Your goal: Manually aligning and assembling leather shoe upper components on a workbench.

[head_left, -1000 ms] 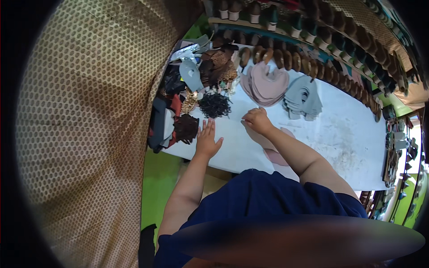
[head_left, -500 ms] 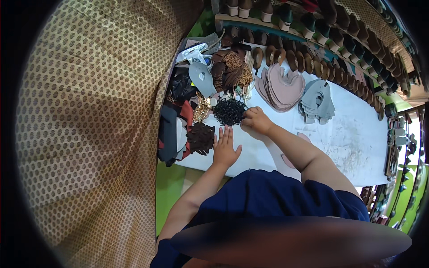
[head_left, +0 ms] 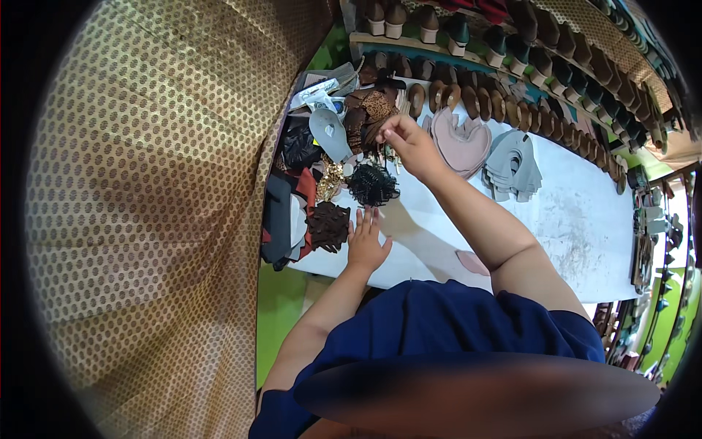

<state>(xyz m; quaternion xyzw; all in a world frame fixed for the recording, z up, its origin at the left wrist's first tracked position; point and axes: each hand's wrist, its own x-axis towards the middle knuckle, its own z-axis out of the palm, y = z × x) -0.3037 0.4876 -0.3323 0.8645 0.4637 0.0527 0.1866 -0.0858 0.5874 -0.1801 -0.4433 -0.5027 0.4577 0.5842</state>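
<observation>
We see a loose, tangled heap of thin black strips [head_left: 374, 184] on the white tabletop [head_left: 574, 219], glossy in places, with curled ends sticking out at its edges. Just beside it, nearer us, sits a matted pile of dark brown strips [head_left: 329, 227], thicker and duller.

Our left hand [head_left: 368, 250] lies palm down, fingers spread wide, its fingertips close to both piles. Our right hand [head_left: 413, 150] is raised beyond the black heap, beside the leopard-print pieces [head_left: 378, 107]; its fingers are curled, thumb and forefinger narrowly set, and we cannot tell whether they pinch anything. To its right lie stacks of mauve curved cutouts [head_left: 464, 146] and grey cutouts [head_left: 512, 164].

A white packet [head_left: 314, 95] at the far left bears blue marks, too small for us to read.
</observation>
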